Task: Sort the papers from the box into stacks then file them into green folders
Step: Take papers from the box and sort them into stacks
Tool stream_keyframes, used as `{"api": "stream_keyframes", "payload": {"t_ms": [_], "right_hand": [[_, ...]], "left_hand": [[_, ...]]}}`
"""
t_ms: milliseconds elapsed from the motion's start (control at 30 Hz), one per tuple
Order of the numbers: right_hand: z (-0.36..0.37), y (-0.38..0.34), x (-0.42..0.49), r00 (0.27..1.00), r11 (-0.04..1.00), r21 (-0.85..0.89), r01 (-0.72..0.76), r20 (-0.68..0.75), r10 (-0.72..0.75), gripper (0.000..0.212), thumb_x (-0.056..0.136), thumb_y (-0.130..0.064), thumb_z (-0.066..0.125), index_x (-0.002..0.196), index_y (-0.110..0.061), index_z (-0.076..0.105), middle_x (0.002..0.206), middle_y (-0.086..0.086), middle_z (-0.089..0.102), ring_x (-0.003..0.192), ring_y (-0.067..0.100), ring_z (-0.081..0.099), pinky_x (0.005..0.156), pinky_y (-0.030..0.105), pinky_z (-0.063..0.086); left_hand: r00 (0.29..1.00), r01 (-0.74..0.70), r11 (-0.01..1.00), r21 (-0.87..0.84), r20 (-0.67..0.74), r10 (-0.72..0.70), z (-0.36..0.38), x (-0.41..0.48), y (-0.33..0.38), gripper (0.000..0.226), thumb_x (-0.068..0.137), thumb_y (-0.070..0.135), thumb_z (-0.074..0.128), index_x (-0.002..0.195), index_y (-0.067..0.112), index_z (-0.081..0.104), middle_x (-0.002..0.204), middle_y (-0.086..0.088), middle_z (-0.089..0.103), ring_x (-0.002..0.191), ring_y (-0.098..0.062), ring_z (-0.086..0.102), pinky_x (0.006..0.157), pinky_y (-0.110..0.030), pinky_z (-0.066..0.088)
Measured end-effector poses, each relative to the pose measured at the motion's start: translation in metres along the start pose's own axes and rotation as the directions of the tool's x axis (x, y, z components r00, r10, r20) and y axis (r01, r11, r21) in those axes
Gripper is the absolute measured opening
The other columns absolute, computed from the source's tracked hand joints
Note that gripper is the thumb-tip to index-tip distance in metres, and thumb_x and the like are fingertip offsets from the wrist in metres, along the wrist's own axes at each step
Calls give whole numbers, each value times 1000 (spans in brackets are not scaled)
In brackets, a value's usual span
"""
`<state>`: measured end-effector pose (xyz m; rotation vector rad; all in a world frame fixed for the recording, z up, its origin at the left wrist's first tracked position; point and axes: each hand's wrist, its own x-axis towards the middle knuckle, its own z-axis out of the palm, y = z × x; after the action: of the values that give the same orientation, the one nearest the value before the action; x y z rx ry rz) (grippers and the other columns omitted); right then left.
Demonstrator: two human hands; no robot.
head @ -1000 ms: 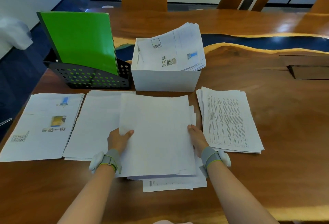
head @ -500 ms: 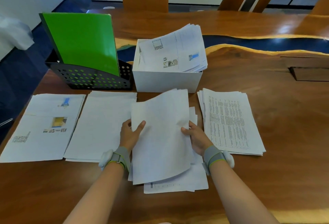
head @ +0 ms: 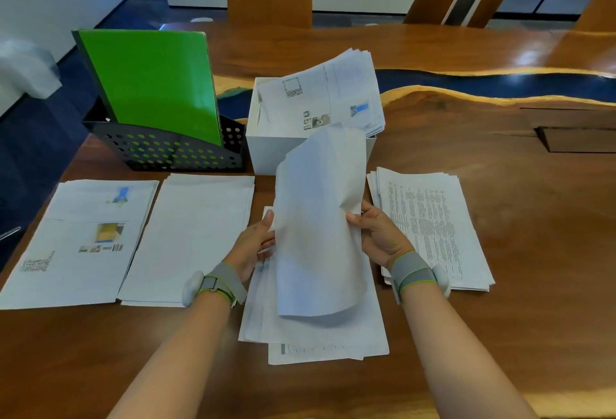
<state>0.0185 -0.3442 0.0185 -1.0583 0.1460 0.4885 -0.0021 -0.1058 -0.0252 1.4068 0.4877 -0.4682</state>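
Centrally, the left grip (head: 256, 245) and right grip (head: 380, 235) each clamp an edge of a bowed sheaf of papers (head: 320, 235), raised above the middle stack (head: 316, 335) on the worktop (head: 500, 335), near the white box (head: 266, 155).

The desk (head: 500, 318) is glossy brown wood with a wavy blue strip (head: 500, 85) running across it, far beyond the right grip (head: 380, 235). A loose stack (head: 316, 335) of paper lies directly below and between both grips. Just left of the left grip (head: 255, 245) lies a plain text stack (head: 193, 238), and further left a stack with pictures (head: 80, 245) (its edge meets the plain one). Just right of the right grip lies a stack of printed columns (head: 430, 218). Beyond the grips stands a white box (head: 276, 155), and beyond the left grip a black perforated rack (head: 160, 152).
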Motion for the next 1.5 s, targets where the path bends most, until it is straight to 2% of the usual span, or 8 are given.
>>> {"api": "stream_keyframes", "payload": {"t_ms": [167,333,567,733,967,1133,1367,1500], "right_hand": [[6,-10,-5,997,999,34,9,82,-12,33,90,8,43,114,-7,58,96,5,73,87,18,70,87,31,55],[6,-18,-5,996,996,-80,43,-70,-49,24,89,1,55,111,-7,61,98,7,72,82,17,70,74,28,58],[28,-11,7,866,909,-327,259,-338,-369,36,87,-5,64,122,1,58,109,7,67,94,15,65,75,12,52],[35,-17,7,836,874,-370,315,-328,-440,37,77,-12,77,111,-11,64,99,-3,71,96,13,68,85,22,54],[26,21,5,886,872,-457,175,-313,-342,24,90,-10,62,111,-20,57,115,4,62,110,20,58,99,30,43],[32,26,14,882,852,-516,92,-354,-310,35,99,-8,45,134,-6,46,118,0,54,119,21,49,101,26,36],[49,40,27,926,826,-562,-49,-335,-173,24,93,-6,54,117,-4,59,117,15,64,107,30,60,96,45,49],[70,70,36,947,724,-658,-207,-322,-22,13,93,-5,50,82,-3,57,87,14,60,81,29,57,77,47,56]], "left_hand": [[987,32,989,-144,158,-9,13,-5,4,53,74,58,56,115,24,62,113,-4,70,105,-20,65,92,-36,50],[967,-191,970,-153,-198,159,6,-10,20,34,75,12,76,107,5,65,108,-16,69,79,-20,71,65,-29,57],[847,-486,874,21,-233,477,13,-29,68,25,71,10,80,92,18,70,85,4,73,77,-14,70,64,-23,56],[802,-562,824,70,-200,563,12,-37,74,30,67,12,83,91,23,70,86,10,74,79,-6,70,64,-17,54],[873,-423,903,74,-233,428,11,-26,32,31,79,10,74,108,16,64,95,8,69,80,-1,66,62,-11,52],[889,-340,932,125,-281,362,9,-16,26,19,91,19,62,109,13,61,99,-3,66,88,-19,63,68,-19,51],[799,-274,867,417,-404,446,-44,-16,28,27,87,25,66,109,11,60,108,-10,65,92,-26,58,80,-37,50],[786,-119,850,514,-474,397,-87,-19,12,28,89,24,63,109,5,60,110,-15,65,97,-31,59,81,-36,48]]}}
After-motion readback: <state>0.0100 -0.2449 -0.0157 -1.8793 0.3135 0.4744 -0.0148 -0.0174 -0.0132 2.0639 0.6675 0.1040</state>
